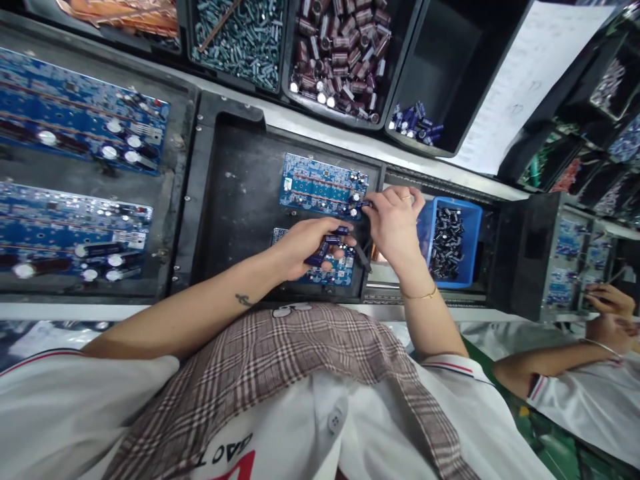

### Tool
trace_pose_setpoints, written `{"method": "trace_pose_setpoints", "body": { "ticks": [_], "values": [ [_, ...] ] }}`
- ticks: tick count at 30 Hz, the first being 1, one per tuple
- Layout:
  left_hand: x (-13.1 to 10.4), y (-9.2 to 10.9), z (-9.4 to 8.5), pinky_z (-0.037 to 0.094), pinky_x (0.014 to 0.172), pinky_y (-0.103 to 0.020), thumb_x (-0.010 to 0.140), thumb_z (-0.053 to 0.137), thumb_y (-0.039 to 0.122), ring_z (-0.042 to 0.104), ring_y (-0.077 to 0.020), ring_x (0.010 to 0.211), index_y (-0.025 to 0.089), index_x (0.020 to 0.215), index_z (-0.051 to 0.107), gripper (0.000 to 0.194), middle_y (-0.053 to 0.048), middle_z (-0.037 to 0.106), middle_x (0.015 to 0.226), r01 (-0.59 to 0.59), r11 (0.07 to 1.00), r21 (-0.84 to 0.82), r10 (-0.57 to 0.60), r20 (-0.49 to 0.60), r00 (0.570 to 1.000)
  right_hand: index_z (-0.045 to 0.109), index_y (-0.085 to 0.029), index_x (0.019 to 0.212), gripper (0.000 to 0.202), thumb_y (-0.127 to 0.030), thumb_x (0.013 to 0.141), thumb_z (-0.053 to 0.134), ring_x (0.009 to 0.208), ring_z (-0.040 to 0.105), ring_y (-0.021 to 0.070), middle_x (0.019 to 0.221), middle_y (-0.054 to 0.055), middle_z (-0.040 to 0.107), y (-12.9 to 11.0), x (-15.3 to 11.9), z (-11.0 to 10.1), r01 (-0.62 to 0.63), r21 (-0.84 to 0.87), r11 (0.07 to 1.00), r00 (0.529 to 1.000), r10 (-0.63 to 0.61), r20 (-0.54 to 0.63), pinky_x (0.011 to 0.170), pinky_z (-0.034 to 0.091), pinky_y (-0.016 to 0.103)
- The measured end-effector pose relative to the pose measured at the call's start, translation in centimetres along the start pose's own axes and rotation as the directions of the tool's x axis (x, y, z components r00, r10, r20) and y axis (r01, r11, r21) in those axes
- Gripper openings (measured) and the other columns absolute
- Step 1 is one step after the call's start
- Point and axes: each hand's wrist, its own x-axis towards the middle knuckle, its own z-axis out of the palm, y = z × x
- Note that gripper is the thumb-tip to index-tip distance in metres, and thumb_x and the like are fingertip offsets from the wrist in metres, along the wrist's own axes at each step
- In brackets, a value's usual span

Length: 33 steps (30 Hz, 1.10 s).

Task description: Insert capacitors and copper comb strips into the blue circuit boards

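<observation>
In the head view, my left hand (313, 245) is curled around several purple capacitors (318, 253), just above the nearer blue circuit board (340, 272), which it partly covers. My right hand (395, 220) pinches a dark capacitor (367, 204) at the right end of the farther blue circuit board (320, 183). Whether that capacitor touches the board is hard to tell. Round silver-topped capacitors (355, 198) stand on this board next to my right fingertips. Both boards lie in a black tray (240, 200).
A blue bin (470, 247) of small black parts stands right of my right hand. Behind the tray are bins with green parts (240, 47), brown capacitors (345, 53) and purple capacitors (416, 123). Populated boards (75, 233) lie left. A co-worker's hands (610, 310) show at far right.
</observation>
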Motion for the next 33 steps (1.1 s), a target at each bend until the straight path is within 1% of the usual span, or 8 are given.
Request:
{"method": "trace_pose_setpoints", "body": {
  "ticks": [10, 17, 20, 22, 25, 27, 30, 33],
  "values": [
    [0.0, 0.1, 0.0, 0.028, 0.034, -0.016, 0.088, 0.054, 0.019, 0.051, -0.0062, 0.05, 0.012, 0.101, 0.068, 0.021, -0.008, 0.065, 0.088, -0.042, 0.999, 0.017, 0.042, -0.021, 0.999, 0.065, -0.02, 0.098, 0.022, -0.022, 0.093, 0.044, 0.108, 0.051, 0.0279, 0.096, 0.007, 0.065, -0.3, 0.5, -0.8, 0.019, -0.062, 0.998, 0.999, -0.016, 0.05, 0.109, 0.021, 0.06],
    [-0.3, 0.0, -0.1, 0.029, 0.035, -0.015, 0.087, 0.058, 0.019, 0.054, -0.0071, 0.053, 0.016, 0.102, 0.061, 0.016, -0.007, 0.067, 0.096, -0.054, 0.999, -0.008, 0.054, 0.049, 0.997, 0.067, -0.024, 0.099, 0.021, -0.03, 0.096, 0.046, 0.109, 0.054, 0.0246, 0.092, 0.004, 0.067, 0.0, 0.3, -0.3, 0.093, 0.043, 0.995, 0.995, -0.092, -0.039, 0.113, 0.017, 0.057],
    [-0.4, -0.1, -0.1, 0.03, 0.034, -0.016, 0.09, 0.054, 0.024, 0.055, -0.0083, 0.052, 0.015, 0.1, 0.058, 0.013, -0.009, 0.068, 0.093, -0.044, 0.998, -0.035, 0.048, 0.121, 0.992, 0.066, -0.026, 0.109, 0.023, -0.035, 0.096, 0.05, 0.106, 0.057, 0.0227, 0.093, 0.002, 0.069, -0.7, -1.0, -1.5, 0.043, 0.121, 0.992, 0.992, -0.028, -0.121, 0.111, 0.022, 0.053],
    [-0.4, -0.3, 0.0, 0.028, 0.033, -0.016, 0.093, 0.049, 0.027, 0.053, -0.0085, 0.05, 0.014, 0.095, 0.059, 0.016, -0.009, 0.066, 0.084, -0.045, 0.999, -0.026, 0.049, 0.167, 0.985, 0.065, -0.027, 0.114, 0.025, -0.037, 0.094, 0.053, 0.103, 0.058, 0.0208, 0.093, 0.001, 0.07, -1.8, -2.1, -2.7, 0.021, 0.224, 0.974, 0.993, 0.004, -0.114, 0.108, 0.027, 0.049],
    [-0.4, -0.6, 0.5, 0.028, 0.032, -0.016, 0.095, 0.046, 0.03, 0.051, -0.0084, 0.047, 0.014, 0.087, 0.057, 0.021, -0.006, 0.061, 0.075, -0.07, 0.997, 0.007, 0.068, 0.199, 0.978, 0.068, -0.029, 0.104, 0.018, -0.036, 0.093, 0.056, 0.1, 0.06, 0.0187, 0.095, -0.001, 0.072, -3.3, -3.6, -3.9, 0.002, 0.376, 0.927, 0.996, 0.031, -0.08, 0.104, 0.032, 0.045],
    [-0.6, -0.9, 1.0, 0.03, 0.033, -0.016, 0.094, 0.049, 0.028, 0.052, -0.0081, 0.049, 0.016, 0.088, 0.054, 0.014, -0.004, 0.061, 0.077, -0.11, 0.994, 0.005, 0.108, 0.165, 0.98, 0.07, -0.03, 0.1, 0.017, -0.036, 0.093, 0.056, 0.098, 0.06, 0.0183, 0.095, -0.002, 0.072, -3.8, -4.2, -4.1, -0.05, 0.449, 0.892, 0.993, 0.093, -0.074, 0.101, 0.035, 0.043],
    [-1.0, -1.2, 1.5, 0.03, 0.035, -0.015, 0.091, 0.054, 0.023, 0.052, -0.0075, 0.05, 0.018, 0.096, 0.051, 0.008, -0.001, 0.059, 0.079, -0.158, 0.987, -0.005, 0.157, 0.127, 0.979, 0.069, -0.03, 0.105, 0.02, -0.037, 0.094, 0.053, 0.094, 0.061, 0.0171, 0.095, -0.002, 0.073, -3.7, -4.8, -3.7, -0.1, 0.547, 0.831, 0.988, 0.148, -0.045, 0.093, 0.041, 0.038],
    [-1.6, -1.6, 1.6, 0.029, 0.034, -0.015, 0.091, 0.053, 0.022, 0.052, -0.0085, 0.049, 0.019, 0.104, 0.052, 0.013, -0.003, 0.062, 0.08, -0.133, 0.99, -0.037, 0.136, 0.132, 0.982, 0.07, -0.029, 0.101, 0.02, -0.037, 0.094, 0.053, 0.097, 0.059, 0.0188, 0.095, -0.001, 0.072, -2.9, -4.7, -2.9, -0.131, 0.473, 0.871, 0.97, 0.21, -0.119, 0.094, 0.039, 0.039]
  ]
}}
